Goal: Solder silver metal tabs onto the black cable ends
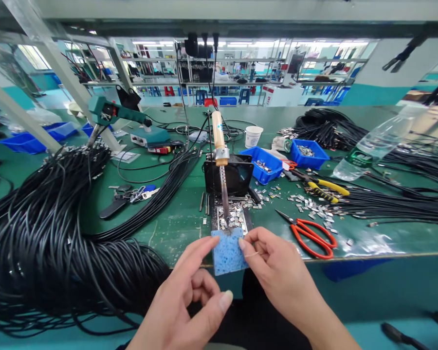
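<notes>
Two hands meet at the green table's (175,218) front edge, where one blue sponge (227,253) lies. Your left hand (190,301) stretches its forefinger to the sponge's left side, the other fingers curled. Your right hand (277,272) pinches a thin strand (251,253) beside it. Beyond stand one soldering iron (219,146), one pair of red scissors (314,237) and two blue bins (264,166).

Red scissors (295,227) beside scattered metal clips (314,206) — blue bins (268,175), a paper cup (253,136), coiled black cables (51,228).

The blue sponge (226,255) was a porous, roughly square piece with a notched far side, lying at the front edge of the desk (175,218), partly over it.
</notes>
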### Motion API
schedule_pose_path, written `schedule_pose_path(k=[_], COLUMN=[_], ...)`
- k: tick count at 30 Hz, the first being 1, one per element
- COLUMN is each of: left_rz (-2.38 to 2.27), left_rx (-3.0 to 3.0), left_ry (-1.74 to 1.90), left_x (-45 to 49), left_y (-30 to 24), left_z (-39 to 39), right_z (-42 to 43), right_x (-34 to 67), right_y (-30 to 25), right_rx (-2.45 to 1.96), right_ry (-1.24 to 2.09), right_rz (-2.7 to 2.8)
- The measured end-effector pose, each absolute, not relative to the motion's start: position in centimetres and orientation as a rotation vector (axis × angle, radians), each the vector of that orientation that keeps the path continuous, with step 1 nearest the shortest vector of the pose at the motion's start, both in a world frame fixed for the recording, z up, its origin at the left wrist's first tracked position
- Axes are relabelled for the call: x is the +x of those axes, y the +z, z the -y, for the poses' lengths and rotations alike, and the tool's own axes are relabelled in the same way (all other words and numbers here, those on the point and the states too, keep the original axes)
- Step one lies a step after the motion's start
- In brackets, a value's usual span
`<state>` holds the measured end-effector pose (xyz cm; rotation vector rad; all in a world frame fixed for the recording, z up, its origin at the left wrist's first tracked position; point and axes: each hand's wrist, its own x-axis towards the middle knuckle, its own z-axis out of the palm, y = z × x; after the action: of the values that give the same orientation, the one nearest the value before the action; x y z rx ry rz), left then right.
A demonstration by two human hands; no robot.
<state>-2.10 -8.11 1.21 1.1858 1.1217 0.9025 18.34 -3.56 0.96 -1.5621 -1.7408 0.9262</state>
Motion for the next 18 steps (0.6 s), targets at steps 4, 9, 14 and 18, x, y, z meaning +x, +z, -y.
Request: schedule_pose_path(k=[4, 9, 14, 18], left_rz=[-1.13, -1.241, -1.84, -2.066], left_rx=[1.241, 1.435, 2.159, 2.249], left_ry=[0.931, 0.893, 0.708, 0.489], left_x=[-1.8, -2.5, -7.6, -11.7], left_y=[0.8, 0.7, 1.6, 2.3], left_z=[8.3, 7.5, 2.9, -1.4], right_z=[3.3, 2.5, 1.7, 2.6], right_x=[18.2, 18.6, 22.6, 24.5], right_y=[1.1, 0.7, 0.2, 0.5], right_rx=[-1.581, -1.571, -1.775, -1.813], right_ry=[0.915, 0.959, 0.789, 0.688], right_rz=[1.752, 1.775, 1.633, 1.542])
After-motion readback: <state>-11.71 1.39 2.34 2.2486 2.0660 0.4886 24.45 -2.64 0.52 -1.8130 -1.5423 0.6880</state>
